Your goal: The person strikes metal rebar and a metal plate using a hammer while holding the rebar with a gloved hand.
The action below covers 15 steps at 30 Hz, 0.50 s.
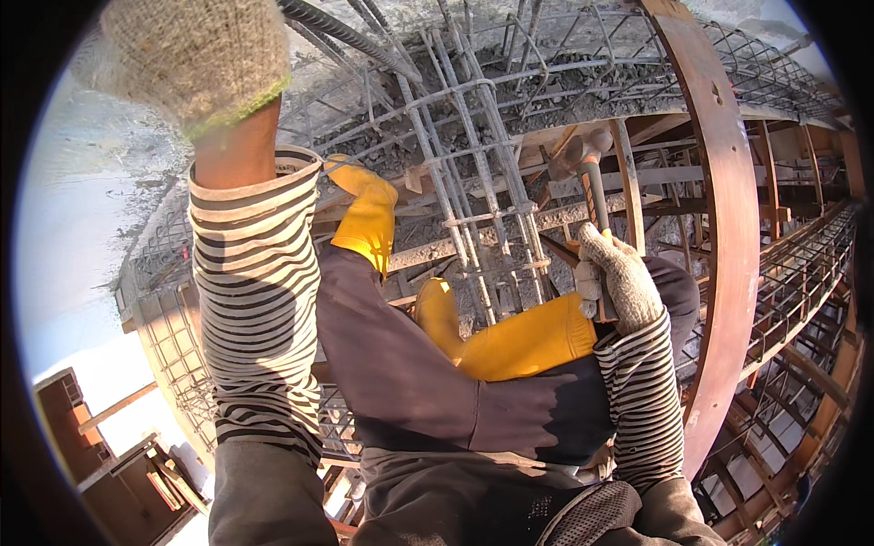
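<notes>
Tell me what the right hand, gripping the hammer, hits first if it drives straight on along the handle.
Probably the wooden formwork boards just past the hammer head; the right hand in its knitted glove points the tool up at them. Depth is unclear, so the vertical steel rebar cage alongside could come first.

I count: gloves 2 – left (196,59), right (624,278) | hammer (587,173) 1 | yellow boots 2 – (369,214), (510,337) | rebar cage (478,182) 1 | curved beam (728,209) 1

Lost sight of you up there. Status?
Right hand gripping hammer. Left hand gloved, raised, grip unseen. Rebar cage ahead; yellow boots over it.
</notes>
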Available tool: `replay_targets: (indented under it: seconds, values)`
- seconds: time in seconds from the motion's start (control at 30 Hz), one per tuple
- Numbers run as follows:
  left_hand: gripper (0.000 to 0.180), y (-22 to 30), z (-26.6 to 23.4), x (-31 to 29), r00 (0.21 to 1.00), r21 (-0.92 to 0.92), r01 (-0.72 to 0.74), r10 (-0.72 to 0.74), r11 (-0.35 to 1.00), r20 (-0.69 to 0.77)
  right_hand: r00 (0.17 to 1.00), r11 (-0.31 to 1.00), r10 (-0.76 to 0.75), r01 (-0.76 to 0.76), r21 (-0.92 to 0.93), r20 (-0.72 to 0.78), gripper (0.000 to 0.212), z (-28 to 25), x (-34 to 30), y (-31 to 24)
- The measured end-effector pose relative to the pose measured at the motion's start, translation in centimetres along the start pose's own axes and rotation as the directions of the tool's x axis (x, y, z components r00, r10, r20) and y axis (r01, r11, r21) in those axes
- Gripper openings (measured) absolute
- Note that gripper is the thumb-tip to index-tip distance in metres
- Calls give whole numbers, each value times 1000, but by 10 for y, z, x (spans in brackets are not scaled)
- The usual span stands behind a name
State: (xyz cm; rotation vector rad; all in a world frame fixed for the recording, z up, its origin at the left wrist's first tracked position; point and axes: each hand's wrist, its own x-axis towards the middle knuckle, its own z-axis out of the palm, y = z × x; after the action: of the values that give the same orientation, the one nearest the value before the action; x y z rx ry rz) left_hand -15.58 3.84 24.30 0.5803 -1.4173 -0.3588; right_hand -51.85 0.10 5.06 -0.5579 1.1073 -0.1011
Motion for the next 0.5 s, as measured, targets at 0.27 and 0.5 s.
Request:
replay_targets:
  seconds: [0.27, 0.5]
  values:
    - [40, -102, 22, -45, 775, 646, 153, 314, 747, -548, 999, 989, -34, 31, -148, -18, 28, 3, 9, 1]
    - [31, -167, -24, -120, 650, 411, 760, -572, 504, -501, 999, 988, -41, 40, -151, -8, 25, 5, 12, 6]
